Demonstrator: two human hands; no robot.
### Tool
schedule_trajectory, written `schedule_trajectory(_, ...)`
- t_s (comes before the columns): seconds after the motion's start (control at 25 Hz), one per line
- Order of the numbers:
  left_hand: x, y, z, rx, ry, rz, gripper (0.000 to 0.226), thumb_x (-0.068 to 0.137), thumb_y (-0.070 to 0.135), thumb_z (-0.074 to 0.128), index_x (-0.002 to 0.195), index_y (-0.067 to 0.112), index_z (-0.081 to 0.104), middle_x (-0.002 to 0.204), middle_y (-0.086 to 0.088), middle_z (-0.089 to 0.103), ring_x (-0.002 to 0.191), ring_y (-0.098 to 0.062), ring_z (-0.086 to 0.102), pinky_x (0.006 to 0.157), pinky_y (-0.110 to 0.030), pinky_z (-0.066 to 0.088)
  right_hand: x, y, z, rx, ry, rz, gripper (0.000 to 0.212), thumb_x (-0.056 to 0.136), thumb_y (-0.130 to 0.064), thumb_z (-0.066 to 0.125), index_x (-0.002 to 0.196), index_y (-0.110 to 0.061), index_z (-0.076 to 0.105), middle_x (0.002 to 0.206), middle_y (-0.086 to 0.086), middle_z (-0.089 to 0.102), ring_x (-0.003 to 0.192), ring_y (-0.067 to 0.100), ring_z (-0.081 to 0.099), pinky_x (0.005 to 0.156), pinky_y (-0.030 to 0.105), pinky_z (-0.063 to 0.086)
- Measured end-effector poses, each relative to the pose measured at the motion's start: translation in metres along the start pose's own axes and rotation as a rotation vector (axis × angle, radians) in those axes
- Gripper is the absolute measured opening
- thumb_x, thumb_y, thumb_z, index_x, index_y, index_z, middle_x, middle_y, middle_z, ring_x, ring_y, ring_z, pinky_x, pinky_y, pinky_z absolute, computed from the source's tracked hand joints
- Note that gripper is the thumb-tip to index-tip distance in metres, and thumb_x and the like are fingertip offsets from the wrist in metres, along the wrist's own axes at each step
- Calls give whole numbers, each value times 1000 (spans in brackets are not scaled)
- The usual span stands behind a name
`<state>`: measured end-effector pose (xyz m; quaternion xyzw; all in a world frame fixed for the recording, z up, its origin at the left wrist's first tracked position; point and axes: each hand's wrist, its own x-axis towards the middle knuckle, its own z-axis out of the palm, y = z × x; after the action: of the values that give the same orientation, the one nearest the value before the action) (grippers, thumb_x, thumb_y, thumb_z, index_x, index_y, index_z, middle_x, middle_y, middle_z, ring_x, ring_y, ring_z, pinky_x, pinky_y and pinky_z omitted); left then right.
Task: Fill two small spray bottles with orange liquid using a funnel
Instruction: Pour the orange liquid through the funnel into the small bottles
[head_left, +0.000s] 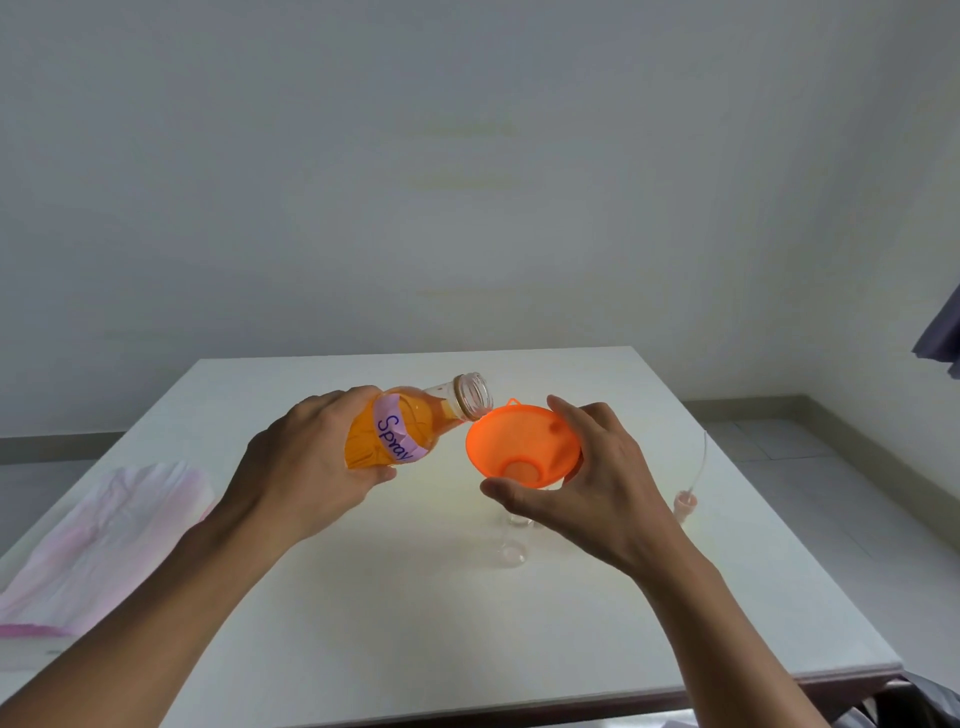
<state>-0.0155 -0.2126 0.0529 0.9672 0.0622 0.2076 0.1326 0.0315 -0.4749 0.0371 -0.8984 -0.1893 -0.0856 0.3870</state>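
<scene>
My left hand (306, 462) grips a clear bottle of orange liquid (410, 426) with a purple "Spray" label. The bottle is uncapped and tilted, its mouth over the rim of an orange funnel (522, 441). My right hand (587, 483) holds the funnel by its rim, thumb in front and fingers behind. Under the funnel stands a small clear spray bottle (519, 522), mostly hidden by my thumb. A second small clear bottle (511, 553) stands just in front of it. No stream of liquid is visible.
The white table (467, 623) stands against a plain wall. A spray pump head with its thin dip tube (685, 501) stands at the right. A pink and white cloth (104, 540) lies at the table's left edge. Dark fabric (940, 343) hangs at the far right.
</scene>
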Motion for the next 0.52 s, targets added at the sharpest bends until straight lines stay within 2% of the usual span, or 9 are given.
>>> schedule_trajectory(0.32, 14, 10, -9, 150, 30, 87, 69, 70, 43, 81, 131, 33, 48, 119, 11, 62, 106, -18, 55, 70, -31, 47, 0, 2, 0, -17, -19, -12, 113, 58, -76, 78, 152, -30, 37, 124, -19, 38, 109, 4, 40, 85, 22, 36)
schedule_trajectory(0.52, 19, 10, -7, 169, 31, 100, 68, 70, 42, 81, 129, 32, 49, 117, 10, 62, 104, -18, 55, 68, -29, 41, 1, 3, 0, -14, -4, -18, 109, 58, -76, 79, 149, -31, 40, 126, -17, 42, 109, 6, 42, 84, 22, 37)
